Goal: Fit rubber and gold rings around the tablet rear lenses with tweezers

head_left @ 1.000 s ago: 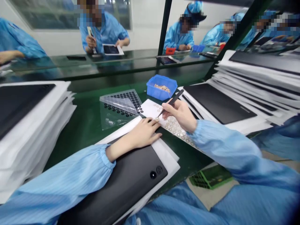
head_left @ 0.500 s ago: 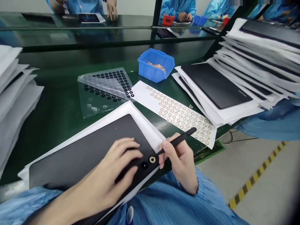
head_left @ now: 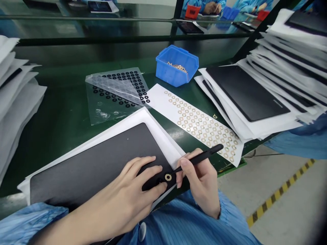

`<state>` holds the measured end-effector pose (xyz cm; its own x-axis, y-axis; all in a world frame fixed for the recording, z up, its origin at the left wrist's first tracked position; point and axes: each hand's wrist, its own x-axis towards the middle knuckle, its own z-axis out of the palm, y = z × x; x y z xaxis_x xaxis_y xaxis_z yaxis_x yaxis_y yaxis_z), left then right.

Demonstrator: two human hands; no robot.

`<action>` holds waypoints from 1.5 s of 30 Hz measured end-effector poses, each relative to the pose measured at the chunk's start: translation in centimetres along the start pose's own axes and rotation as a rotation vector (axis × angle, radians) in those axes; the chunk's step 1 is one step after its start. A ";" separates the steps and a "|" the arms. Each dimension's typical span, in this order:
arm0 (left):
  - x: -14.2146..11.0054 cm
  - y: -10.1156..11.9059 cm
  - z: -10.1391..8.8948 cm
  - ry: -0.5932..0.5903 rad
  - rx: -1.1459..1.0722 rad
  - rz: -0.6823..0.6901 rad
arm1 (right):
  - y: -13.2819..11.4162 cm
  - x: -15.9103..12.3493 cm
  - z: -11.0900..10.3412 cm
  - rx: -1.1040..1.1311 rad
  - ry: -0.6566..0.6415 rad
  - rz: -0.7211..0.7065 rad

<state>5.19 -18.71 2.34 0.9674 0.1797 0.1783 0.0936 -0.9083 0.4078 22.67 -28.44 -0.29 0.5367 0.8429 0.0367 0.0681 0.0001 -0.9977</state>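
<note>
Right hand pinches a slim black tool beside a gold ring on a matte black panel; left hand rests loosely spread; glossy green bench, grey floor.

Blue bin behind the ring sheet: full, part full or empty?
Part full: small tan pieces lie in the blue bin, below its rim, with bare inner wall showing above them.

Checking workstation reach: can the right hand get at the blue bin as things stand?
Probably yes: the blue bin is open-topped, and the white sheet lying between is flat. The right hand holds a black tool, though, which might get in the way.
</note>
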 end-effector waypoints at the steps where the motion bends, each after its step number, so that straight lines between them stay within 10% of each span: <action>1: 0.0 0.0 0.0 -0.003 -0.004 -0.002 | 0.0 0.0 0.0 -0.006 -0.002 -0.004; 45: 0.5 0.3 0.8 -0.036 0.265 0.043 | 1.1 -0.8 -0.1 0.141 -0.050 -0.233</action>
<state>5.85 -19.15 1.86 0.9792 0.1297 0.1562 0.1061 -0.9828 0.1510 22.38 -29.17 -1.42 0.4784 0.8368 0.2663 0.0650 0.2687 -0.9610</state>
